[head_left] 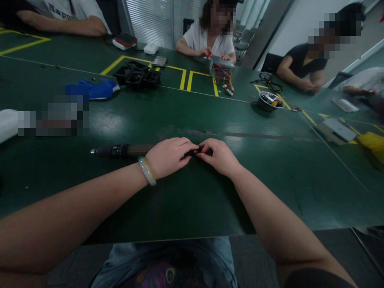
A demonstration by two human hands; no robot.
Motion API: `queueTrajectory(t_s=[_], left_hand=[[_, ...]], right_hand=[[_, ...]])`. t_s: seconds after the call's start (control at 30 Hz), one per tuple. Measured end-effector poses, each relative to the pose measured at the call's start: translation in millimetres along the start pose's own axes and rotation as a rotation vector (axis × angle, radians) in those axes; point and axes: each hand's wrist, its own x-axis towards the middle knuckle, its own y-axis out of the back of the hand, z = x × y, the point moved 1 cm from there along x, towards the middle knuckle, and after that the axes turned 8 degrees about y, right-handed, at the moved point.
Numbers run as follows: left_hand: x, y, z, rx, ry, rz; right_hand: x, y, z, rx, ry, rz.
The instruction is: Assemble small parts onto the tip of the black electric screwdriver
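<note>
A long dark rod-shaped tool [136, 151] lies on the green table in front of me. It has a small metal tip at its left end, a black ringed section and a brownish shaft. My left hand [168, 156], with a pale bangle at the wrist, is closed over the rod toward its right end. Close beside it, my right hand [220, 156] pinches the black end piece [195, 151] between thumb and fingers. The fingers of both hands hide much of this end, so its exact shape cannot be made out.
Beyond lie a blue glove-like cloth [91, 89], black trays [138, 76] and a metal bowl [270, 101] with small items. A co-worker [222, 48] handles a metal box [220, 66] with coloured wires. Other people sit around the green table [180, 212]. Yellow cloth [372, 146] lies right.
</note>
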Motion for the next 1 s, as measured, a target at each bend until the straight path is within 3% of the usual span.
queueTrajectory(t_s=[0.17,0.33,0.4,0.5,0.6,0.7,0.87,1.0], left_hand=[[-0.4,3.2,3.9,0.001,0.016,0.028],[-7.3,11.9,17.4,-0.032,-0.139,0.112],[-12.5,11.9,24.1,-0.084,-0.281,0.015],[-19.2,7.1,29.7,-0.167,-0.473,-0.233],[-20.7,3.6,27.4,-0.266,-0.424,-0.379],[-19.7,3.8,23.4,-0.316,-0.351,-0.424],[-19.5,3.8,22.2,-0.335,-0.341,-0.413],[-20.0,2.2,22.1,-0.326,-0.344,-0.4]], right_hand=[[-0.3,-1.2,1.1,-0.032,-0.023,0.002],[-0.3,-1.1,1.4,-0.026,-0.03,-0.001],[-0.7,-0.9,0.6,-0.013,-0.035,-0.003],[-1.6,-0.6,0.5,0.004,-0.046,0.01],[-2.9,0.9,5.1,-0.008,-0.082,0.031],[-5.9,7.8,15.9,-0.049,-0.146,0.059],[-33.5,47.5,47.9,-0.181,-0.313,0.08],[-97.9,110.8,83.3,-0.348,-0.595,0.173]])
